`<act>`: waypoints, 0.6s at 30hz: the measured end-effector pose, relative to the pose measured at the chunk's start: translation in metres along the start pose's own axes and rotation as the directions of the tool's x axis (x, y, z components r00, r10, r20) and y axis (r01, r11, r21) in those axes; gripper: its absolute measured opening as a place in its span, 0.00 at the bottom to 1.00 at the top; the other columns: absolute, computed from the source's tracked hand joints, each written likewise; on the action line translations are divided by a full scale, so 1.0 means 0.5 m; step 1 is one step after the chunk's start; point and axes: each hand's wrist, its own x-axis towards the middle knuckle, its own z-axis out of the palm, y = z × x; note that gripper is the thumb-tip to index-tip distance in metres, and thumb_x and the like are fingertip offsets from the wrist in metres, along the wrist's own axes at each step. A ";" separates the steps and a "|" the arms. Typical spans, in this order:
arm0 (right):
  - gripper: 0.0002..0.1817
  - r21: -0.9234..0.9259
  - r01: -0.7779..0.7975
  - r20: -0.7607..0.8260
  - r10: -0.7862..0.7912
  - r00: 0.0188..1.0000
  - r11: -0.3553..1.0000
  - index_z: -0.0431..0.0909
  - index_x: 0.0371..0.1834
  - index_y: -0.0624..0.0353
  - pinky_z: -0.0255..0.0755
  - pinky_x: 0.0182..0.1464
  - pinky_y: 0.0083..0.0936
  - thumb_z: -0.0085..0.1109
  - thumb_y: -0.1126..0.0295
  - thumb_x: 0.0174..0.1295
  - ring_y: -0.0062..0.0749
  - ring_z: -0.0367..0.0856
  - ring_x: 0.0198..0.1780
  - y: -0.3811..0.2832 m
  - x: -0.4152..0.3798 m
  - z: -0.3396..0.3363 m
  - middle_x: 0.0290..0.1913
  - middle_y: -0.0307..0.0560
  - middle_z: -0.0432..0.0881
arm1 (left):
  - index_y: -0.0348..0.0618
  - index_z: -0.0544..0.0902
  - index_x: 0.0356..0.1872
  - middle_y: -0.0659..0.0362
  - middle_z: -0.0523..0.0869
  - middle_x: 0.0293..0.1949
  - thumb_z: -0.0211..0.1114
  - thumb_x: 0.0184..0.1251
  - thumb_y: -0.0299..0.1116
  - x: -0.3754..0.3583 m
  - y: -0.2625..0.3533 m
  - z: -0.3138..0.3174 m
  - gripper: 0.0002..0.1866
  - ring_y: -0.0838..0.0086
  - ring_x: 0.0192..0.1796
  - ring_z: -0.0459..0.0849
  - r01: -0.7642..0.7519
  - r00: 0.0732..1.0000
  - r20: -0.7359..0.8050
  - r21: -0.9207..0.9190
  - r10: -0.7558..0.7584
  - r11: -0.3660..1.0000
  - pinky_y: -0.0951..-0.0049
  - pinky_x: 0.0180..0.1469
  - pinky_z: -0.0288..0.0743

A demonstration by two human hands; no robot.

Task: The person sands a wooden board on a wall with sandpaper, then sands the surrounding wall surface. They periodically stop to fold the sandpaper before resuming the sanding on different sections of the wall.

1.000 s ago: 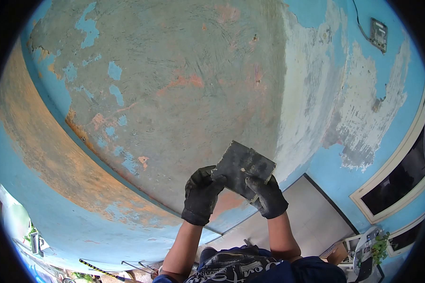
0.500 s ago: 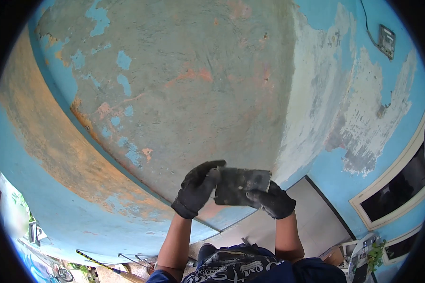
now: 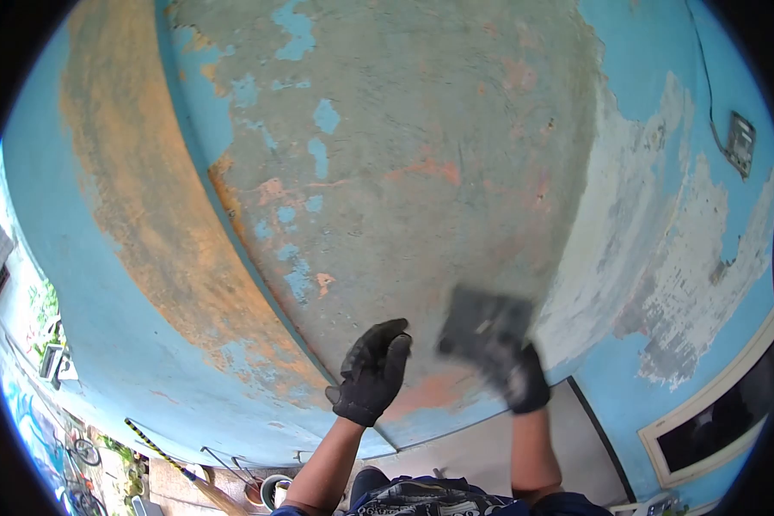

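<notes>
My right hand, in a black glove, grips a dark rectangular sheet of sandpaper by its lower right part. The sheet and the gloved fingers are smeared by motion. To the left, my left hand, also black-gloved, is raised and holds nothing. Its fingers are loosely bent and point up, with a gap between it and the sandpaper. Behind both hands stands the wall, a large grey-green scraped patch with scraps of blue paint and pinkish spots.
An orange-brown worn band runs down the blue wall at left. A whitish patch and a meter box with a cable are at right, above a framed window. A striped pole and a bucket stand low left.
My left hand has come away from the sandpaper. The right hand has carried the sheet to the right, apart from the left. The view has shifted, so the wall appears further right and lower.
</notes>
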 end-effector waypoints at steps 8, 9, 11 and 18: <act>0.23 -0.710 0.666 0.057 -0.961 -0.271 -0.230 0.78 0.68 0.65 0.76 0.64 0.35 0.56 0.60 0.80 0.41 0.84 0.59 -0.400 0.467 0.063 0.63 0.47 0.84 | 0.41 0.88 0.54 0.54 0.92 0.45 0.64 0.79 0.35 0.017 -0.077 -0.183 0.13 0.68 0.48 0.91 -0.112 0.862 -0.376 0.512 0.340 0.852 0.65 0.53 0.82; 0.23 -0.673 0.642 0.257 -0.930 -0.261 -0.367 0.77 0.69 0.65 0.75 0.66 0.34 0.54 0.60 0.80 0.39 0.83 0.61 -0.384 0.476 0.109 0.65 0.48 0.83 | 0.42 0.88 0.54 0.54 0.92 0.45 0.64 0.79 0.36 0.029 -0.095 -0.199 0.12 0.67 0.48 0.91 -0.082 0.890 -0.338 0.544 0.307 0.835 0.65 0.53 0.82; 0.23 -0.526 0.594 0.614 -0.755 -0.229 -0.608 0.76 0.71 0.65 0.72 0.69 0.33 0.49 0.62 0.82 0.35 0.80 0.65 -0.332 0.476 0.218 0.67 0.49 0.82 | 0.43 0.88 0.54 0.53 0.92 0.46 0.63 0.79 0.36 0.039 -0.120 -0.222 0.12 0.63 0.49 0.91 0.001 0.905 -0.371 0.491 0.208 0.871 0.62 0.53 0.83; 0.21 -0.259 0.232 0.928 -0.308 -0.210 -0.938 0.76 0.69 0.66 0.71 0.72 0.37 0.49 0.65 0.81 0.37 0.79 0.68 -0.406 0.404 0.405 0.68 0.50 0.82 | 0.46 0.90 0.46 0.48 0.92 0.45 0.64 0.75 0.36 0.045 -0.175 -0.250 0.10 0.49 0.49 0.90 -0.126 0.877 -0.230 0.737 0.422 0.664 0.53 0.53 0.83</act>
